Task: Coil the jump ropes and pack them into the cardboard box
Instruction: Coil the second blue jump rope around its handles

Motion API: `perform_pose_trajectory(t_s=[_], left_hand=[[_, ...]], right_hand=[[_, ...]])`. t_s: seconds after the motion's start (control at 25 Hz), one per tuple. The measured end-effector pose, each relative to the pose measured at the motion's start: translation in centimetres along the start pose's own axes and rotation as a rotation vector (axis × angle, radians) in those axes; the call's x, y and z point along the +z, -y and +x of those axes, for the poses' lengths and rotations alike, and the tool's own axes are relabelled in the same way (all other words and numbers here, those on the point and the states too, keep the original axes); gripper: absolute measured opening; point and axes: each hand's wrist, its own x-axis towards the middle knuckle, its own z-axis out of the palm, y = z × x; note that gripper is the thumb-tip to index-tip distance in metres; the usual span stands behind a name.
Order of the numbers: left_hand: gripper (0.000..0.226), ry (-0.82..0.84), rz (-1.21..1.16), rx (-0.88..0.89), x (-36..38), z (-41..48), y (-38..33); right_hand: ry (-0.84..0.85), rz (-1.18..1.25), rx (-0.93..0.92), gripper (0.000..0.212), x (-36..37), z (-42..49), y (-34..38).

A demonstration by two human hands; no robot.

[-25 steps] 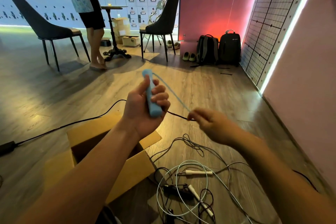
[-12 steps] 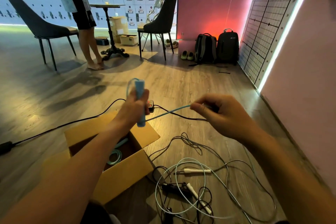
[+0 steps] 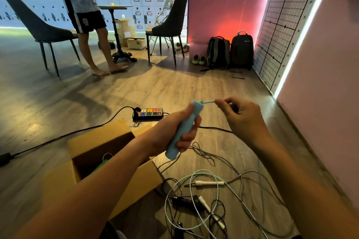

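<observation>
One blue handle in left hand; right hand pinches its cord.

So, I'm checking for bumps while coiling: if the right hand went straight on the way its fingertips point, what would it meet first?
Probably the top end of the blue handle, gripped by the left hand; the right hand pinches the cord just beside it.

On the floor, cardboard box at left, jump ropes tangled just right of it. Power strip lies just behind box, backpacks well behind.
</observation>
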Motion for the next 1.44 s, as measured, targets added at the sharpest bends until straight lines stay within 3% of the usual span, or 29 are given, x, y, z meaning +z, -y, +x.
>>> perform_pose_trajectory(t_s=[0.16,0.32,0.48,0.6,0.72,0.84,0.92,1.0,1.08,1.2,1.32,1.44], left_hand=[[0.036,-0.082,-0.486,0.333,-0.8,-0.3,-1.7],[0.02,-0.45,-0.743,0.599,-3.2,-0.3,-2.7],[0.026,-1.037,-0.837,0.575,-8.3,0.0,-1.8],[0.029,-1.236,-0.723,0.46,-11.6,-0.5,-0.5],[0.027,-1.126,-0.471,0.215,-12.3,-0.2,0.9],[0.026,-0.793,-0.011,0.07,-9.0,0.3,1.4],[0.042,-0.55,0.361,-0.016,-5.9,0.3,1.3],[0.066,-0.288,0.498,-0.11,-3.6,0.4,1.3],[0.07,-0.101,0.455,-0.152,-2.1,0.7,1.4],[0.06,-0.024,0.173,-0.088,-0.4,0.7,0.7],[0.048,-0.079,-0.228,0.141,-0.1,0.4,-0.8],[0.039,-0.269,-0.558,0.468,-1.8,0.4,-1.7]], right_hand=[[0.269,-0.019,0.04,0.027,1.1,-0.7,1.1],[0.579,-0.153,0.001,0.028,1.6,-1.7,2.4],[0.691,-0.106,-0.088,0.031,1.4,-2.7,3.5],[0.594,0.019,-0.161,0.023,0.9,-2.8,4.3],[0.358,-0.005,-0.233,0.028,0.6,-2.2,4.2],[0.13,-0.06,-0.254,0.036,0.8,-1.4,3.5],[0.025,-0.077,-0.277,0.037,0.9,-0.8,2.9],[-0.044,-0.082,-0.265,0.038,0.8,-0.4,2.2],[-0.084,-0.093,-0.206,0.041,0.6,-0.1,1.3],[-0.055,-0.089,-0.026,0.048,0.4,0.1,0.2],[0.076,-0.055,0.082,0.048,1.2,-0.2,0.3],[0.317,-0.087,0.024,0.031,2.1,-1.0,1.5]])
